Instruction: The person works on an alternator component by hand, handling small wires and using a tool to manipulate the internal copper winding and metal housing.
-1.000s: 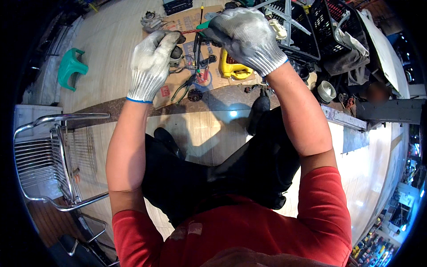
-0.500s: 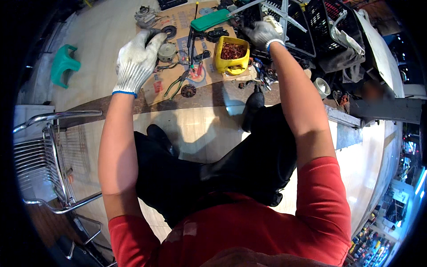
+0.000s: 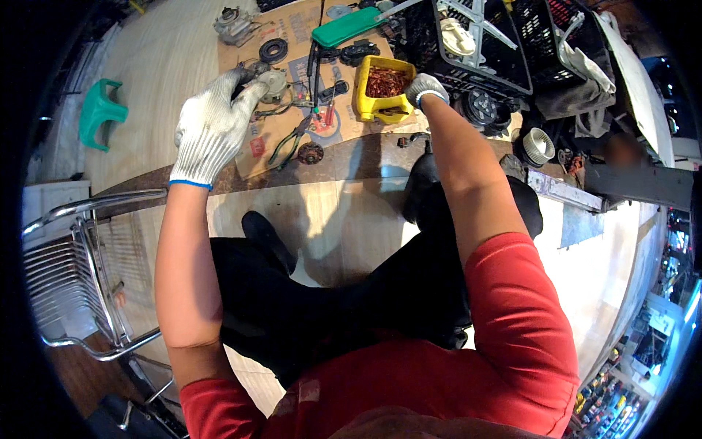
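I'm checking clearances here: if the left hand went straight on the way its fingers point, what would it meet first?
Most likely the round grey metal part on the cardboard, just ahead of the left hand; depth is unclear, so they may already touch.

The print shows on the cardboard sheet [image 3: 248, 53], and it is too small and blurred to be read with certainty. A red square mark [image 3: 257, 146] stands at the sheet's near left, beside the green-handled pliers [image 3: 288, 143]. A patch of blue print [image 3: 298, 69] lies toward the middle, partly covered by parts and tools. Farther off, faint reddish-brown characters [image 3: 298, 28] run across the sheet. A round blue mark [image 3: 333, 135] sits near the right of the pliers, left of the yellow container [image 3: 365, 102]; any lettering in it cannot be made out.
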`<state>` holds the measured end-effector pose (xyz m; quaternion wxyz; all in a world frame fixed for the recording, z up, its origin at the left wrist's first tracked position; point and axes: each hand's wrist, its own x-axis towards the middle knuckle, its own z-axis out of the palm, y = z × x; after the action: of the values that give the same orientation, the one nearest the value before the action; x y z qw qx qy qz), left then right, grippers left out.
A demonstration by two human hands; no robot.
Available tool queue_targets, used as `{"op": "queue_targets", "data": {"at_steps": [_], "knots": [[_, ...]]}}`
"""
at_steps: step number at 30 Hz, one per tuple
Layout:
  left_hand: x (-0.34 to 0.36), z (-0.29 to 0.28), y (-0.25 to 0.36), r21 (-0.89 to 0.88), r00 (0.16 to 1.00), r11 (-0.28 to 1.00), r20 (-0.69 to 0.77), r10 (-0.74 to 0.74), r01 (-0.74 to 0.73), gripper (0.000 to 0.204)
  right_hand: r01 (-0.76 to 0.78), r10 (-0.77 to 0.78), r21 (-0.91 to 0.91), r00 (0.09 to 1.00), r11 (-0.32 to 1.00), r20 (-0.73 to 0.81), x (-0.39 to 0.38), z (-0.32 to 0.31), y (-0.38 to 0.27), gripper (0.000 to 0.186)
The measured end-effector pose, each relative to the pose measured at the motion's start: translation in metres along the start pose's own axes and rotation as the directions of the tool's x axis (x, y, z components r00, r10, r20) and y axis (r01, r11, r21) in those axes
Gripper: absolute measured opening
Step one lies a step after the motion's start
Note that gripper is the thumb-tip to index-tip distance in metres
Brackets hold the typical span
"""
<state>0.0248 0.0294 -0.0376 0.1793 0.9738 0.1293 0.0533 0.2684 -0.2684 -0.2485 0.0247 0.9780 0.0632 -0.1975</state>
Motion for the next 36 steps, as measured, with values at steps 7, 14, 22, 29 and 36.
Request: {"op": "queue_targets", "data": {"at_steps": [7,14,22,29,36], "knots": [[0.004,0.004,-0.011,0.052,0.998,0.998,0.048,-0.032,0.030,0.048,0.290,-0.288,-0.080,0.957,0.954,0.037,0.055,0.058,-0.016,0.034],[0.000,-0.006,-0.043,0.128,0.998,0.991,0.048,-0.043,0.036,0.049,0.398,-0.401,0.048,0.910,0.916,0.106,0.026,0.062,-0.060,0.057],[-0.003,-0.013,-0.055,0.196,0.989,0.973,0.107,0.103,-0.122,0.047,0.496,-0.480,-0.034,0.854,0.868,0.200,0.036,0.096,-0.044,0.049],[-0.015,-0.032,-0.043,0.199,0.994,0.980,0.112,-0.008,-0.014,0.051,0.536,-0.481,-0.078,0.806,0.841,0.345,-0.028,0.091,-0.095,0.039],[-0.010,-0.037,-0.026,0.169,0.988,0.985,0.157,0.007,-0.034,0.051,0.673,-0.603,-0.122,0.717,0.729,0.351,-0.044,0.143,-0.124,0.033]]}}
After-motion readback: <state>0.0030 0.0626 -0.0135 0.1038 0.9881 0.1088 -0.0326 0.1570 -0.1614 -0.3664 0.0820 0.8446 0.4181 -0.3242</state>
